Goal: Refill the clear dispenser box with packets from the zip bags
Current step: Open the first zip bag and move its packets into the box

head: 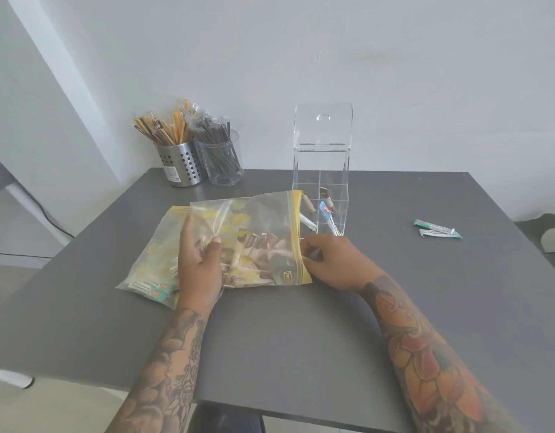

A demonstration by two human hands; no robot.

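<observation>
Hands on zip bags at the grey table (301, 339)

Left hand (199, 264) rests flat on the upper zip bag (254, 239); right hand (335, 260) pinches its yellow seal. Clear dispenser box (321, 170) stands at one o'clock, lid raised.

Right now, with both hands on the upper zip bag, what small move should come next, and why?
Probably the right hand should pull the yellow zip strip apart while the left hand pins the upper zip bag flat. The right fingers already pinch that edge, the brown packets remain inside, and the clear dispenser box stands beside it, lid up, holding few packets.
</observation>
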